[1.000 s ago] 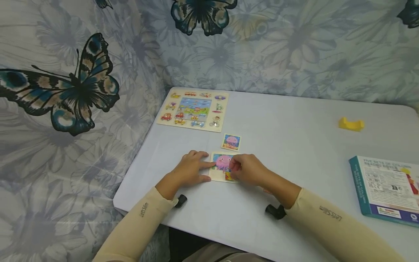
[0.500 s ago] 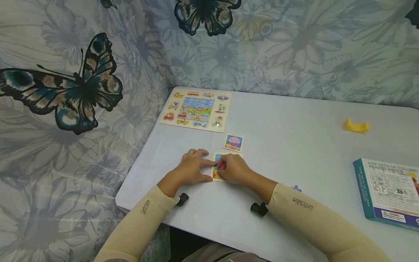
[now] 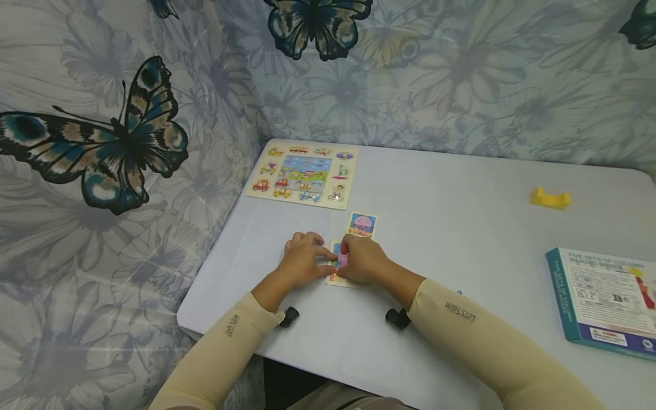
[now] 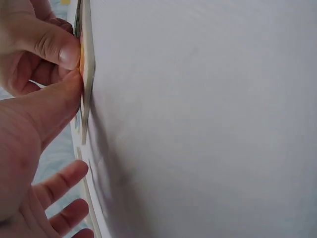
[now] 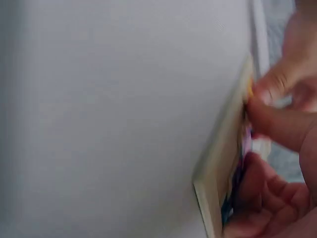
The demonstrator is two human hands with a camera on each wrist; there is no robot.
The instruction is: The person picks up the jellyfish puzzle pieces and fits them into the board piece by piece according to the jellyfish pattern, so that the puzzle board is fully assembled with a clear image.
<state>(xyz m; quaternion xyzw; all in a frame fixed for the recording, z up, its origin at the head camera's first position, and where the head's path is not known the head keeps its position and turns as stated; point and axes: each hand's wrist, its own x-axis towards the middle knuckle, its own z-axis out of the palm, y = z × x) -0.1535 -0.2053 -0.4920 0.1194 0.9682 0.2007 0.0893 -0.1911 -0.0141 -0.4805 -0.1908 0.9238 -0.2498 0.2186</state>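
Note:
A small jigsaw board [image 3: 330,281] lies on the white table, partly hidden by both hands. My right hand [image 3: 363,259] is over it, curled fingers and thumb around a pink puzzle piece [image 3: 342,261]. From the left, my left hand [image 3: 302,259] reaches in, its thumb and index finger touching the board's left side. In the left wrist view the two thumbs press close together at the board's edge [image 4: 89,74], while the other left fingers [image 4: 69,178] spread apart. A card with a pink tentacled sea creature [image 3: 363,224] sits just beyond the board.
A larger puzzle board with vehicle pictures [image 3: 302,171] lies at the back left. At the right are a yellow curved block [image 3: 550,199] and a teal and white box [image 3: 605,302]. A tiny blue piece [image 3: 459,292] peeks out beyond my right sleeve.
My right hand has moved left across the jigsaw board with its piece. The left thumb has slid onto the board's lower left; the left hand otherwise stays put.

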